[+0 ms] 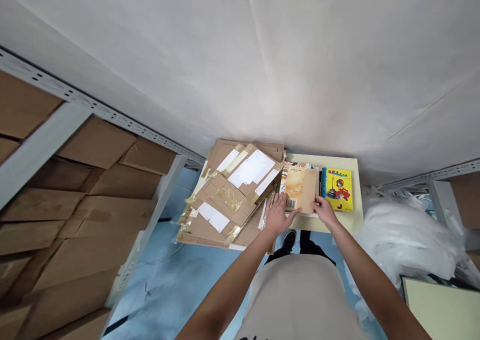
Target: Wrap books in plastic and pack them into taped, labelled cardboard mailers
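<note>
A tan book (302,182) with a barcode near its lower left corner lies on top of other books (284,176), whose edges show at its left and top. My left hand (277,215) rests at the book's lower left, fingers stretched out and thumb along the bottom edge. At the lower right corner, my right hand (324,212) pinches the book's edge between thumb and fingers. Just to the right lies a yellow book (339,189) with a red-clothed cartoon figure on its cover. All of these are on a pale yellow table (352,222).
Flattened cardboard (210,195) with labels and tape is piled on the left, overhanging the table's front edge. Brown boxes (108,212) fill a metal shelf (168,180) further left. White plastic wrap (408,235) is heaped at right. A wall (262,70) stands behind the table.
</note>
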Tool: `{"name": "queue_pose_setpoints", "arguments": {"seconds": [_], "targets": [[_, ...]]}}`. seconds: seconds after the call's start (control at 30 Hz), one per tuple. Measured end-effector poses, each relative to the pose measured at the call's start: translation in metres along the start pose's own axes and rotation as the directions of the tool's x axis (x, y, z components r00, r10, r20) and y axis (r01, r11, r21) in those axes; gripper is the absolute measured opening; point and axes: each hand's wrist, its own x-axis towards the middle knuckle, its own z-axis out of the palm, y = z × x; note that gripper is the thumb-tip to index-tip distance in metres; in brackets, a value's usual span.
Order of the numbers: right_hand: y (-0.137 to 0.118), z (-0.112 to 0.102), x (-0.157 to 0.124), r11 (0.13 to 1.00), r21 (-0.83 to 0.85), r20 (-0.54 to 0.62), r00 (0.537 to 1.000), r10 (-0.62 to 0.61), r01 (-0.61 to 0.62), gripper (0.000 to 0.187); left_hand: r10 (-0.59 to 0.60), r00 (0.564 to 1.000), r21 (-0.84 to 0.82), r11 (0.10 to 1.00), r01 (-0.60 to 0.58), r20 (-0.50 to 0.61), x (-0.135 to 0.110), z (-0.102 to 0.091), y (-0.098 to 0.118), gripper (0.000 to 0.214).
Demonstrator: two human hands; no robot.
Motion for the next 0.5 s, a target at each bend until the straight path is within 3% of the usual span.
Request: {"name": "queue_pose_setpoints", "arguments": {"seconds": [0.13,0.37,0.5], "targets": [[0.001,0.002,-0.006,0.991,0.109,-0.077,0.994,0.084,-0.075,0.041,0.018,1.000,-0.151,0.988,-0.018,-0.001,-0.008,0.006,-0.006,0.067],[0.005,0.014,-0.031,0.989,0.137,-0.153,0.985,0.081,-0.060,0.031,0.072,0.997,-0.328,0.943,-0.059,0.029,-0.032,0.006,-0.010,0.072],[0.008,0.018,-0.059,0.981,0.183,-0.157,0.984,0.084,-0.055,0.027,0.046,0.998,-0.570,0.822,-0.010,0.050,-0.046,0.010,-0.021,0.074]]}}
